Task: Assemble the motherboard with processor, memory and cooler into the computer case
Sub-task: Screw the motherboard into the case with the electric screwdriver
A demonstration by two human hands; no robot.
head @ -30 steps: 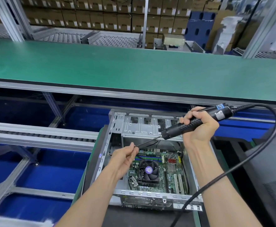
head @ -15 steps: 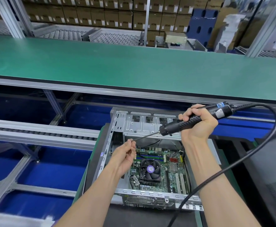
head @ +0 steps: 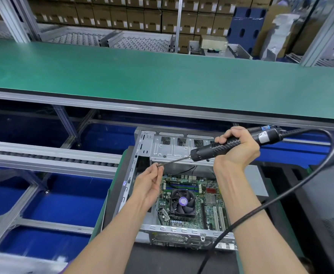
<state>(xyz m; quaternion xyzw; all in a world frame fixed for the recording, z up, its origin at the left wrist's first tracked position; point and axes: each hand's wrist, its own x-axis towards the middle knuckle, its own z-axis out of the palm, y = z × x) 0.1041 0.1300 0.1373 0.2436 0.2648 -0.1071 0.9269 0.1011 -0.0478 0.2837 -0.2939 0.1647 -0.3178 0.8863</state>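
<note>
An open metal computer case [head: 142,155] lies in front of me with the green motherboard [head: 207,202] inside it. A black cooler fan [head: 182,201] with a purple hub sits on the board, and memory sticks [head: 182,187] lie just behind it. My right hand [head: 235,149] grips a black electric screwdriver [head: 217,148] held nearly level above the case, its bit [head: 174,161] pointing left. My left hand [head: 149,181] pinches the bit's tip with its fingertips; whether a screw is there is too small to tell.
The screwdriver's black cable [head: 281,196] loops right and down across the case's front edge. A long green conveyor belt [head: 162,76] runs behind the case. A roller rail [head: 53,159] and blue bins [head: 67,196] lie to the left. Stacked cardboard boxes [head: 122,14] fill the background.
Both hands have risen slightly above the case. The screwdriver has levelled out, and my left fingers stay at its bit tip.
</note>
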